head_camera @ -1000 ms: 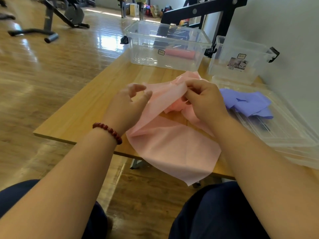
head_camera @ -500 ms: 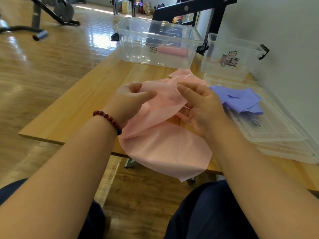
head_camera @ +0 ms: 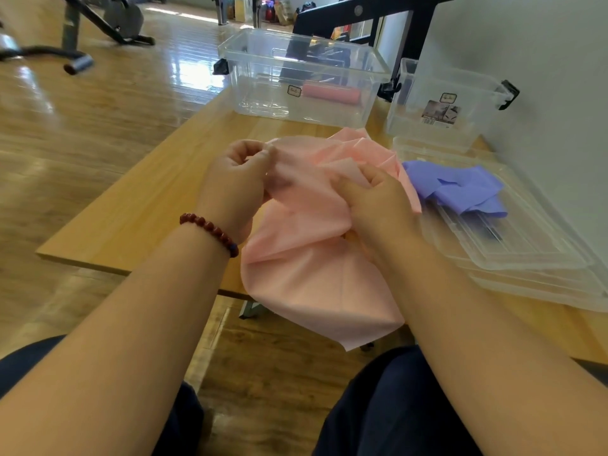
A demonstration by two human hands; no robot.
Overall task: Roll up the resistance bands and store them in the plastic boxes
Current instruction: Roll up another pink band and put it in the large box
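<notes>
A loose pink resistance band [head_camera: 312, 258] lies crumpled on the wooden table [head_camera: 138, 205], its near end hanging over the front edge. My left hand [head_camera: 237, 182] pinches its left edge between thumb and fingers. My right hand [head_camera: 378, 202] grips a bunched fold of the same band. A purple resistance band [head_camera: 460, 189] lies unrolled on flat clear lids [head_camera: 526, 248] to the right. The large clear plastic box [head_camera: 256, 83] at the back holds one rolled pink band [head_camera: 330, 93]. A smaller clear box [head_camera: 441, 126] stands to its right.
A white wall runs along the table's right side. A black metal frame [head_camera: 368, 11] stands behind the boxes. Exercise equipment [head_camera: 75, 60] sits on the shiny wooden floor at far left. My knees are below the table's front edge.
Both hands have moved closer together and gathered more of the pink band. My right hand now bunches the fabric in a tighter grasp; the left closed its pinch on the edge.
</notes>
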